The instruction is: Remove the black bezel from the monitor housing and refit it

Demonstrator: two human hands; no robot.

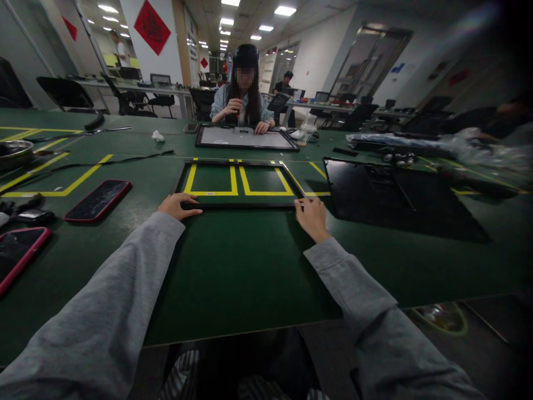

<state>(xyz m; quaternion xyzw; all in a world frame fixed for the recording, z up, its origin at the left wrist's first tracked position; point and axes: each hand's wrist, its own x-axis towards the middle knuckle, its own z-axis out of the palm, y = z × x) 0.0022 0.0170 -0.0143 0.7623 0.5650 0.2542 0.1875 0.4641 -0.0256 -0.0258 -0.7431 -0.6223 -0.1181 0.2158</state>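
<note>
"While the black frame (pixel 241 206) lies over yellow tape (pixel 266 194) on the green table (pixel 250 266), how are the hands placed?"

"Left hand (pixel 178 206) and right hand (pixel 312 216) each grip a near corner. Right: black panel (pixel 366 205). Beyond: seated co-worker (pixel 245 97), red diamond sign (pixel 152 26), lit ceiling lamps (pixel 285 10)."

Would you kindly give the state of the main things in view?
Black frame: hollow, table visible through it.
Left hand: at its near left corner.
Right hand: at its near right corner.
Black panel: lying right of the frame.
Red-cased phone, pink-cased phone: face up, dark.
Far panel: lying flat.
</note>
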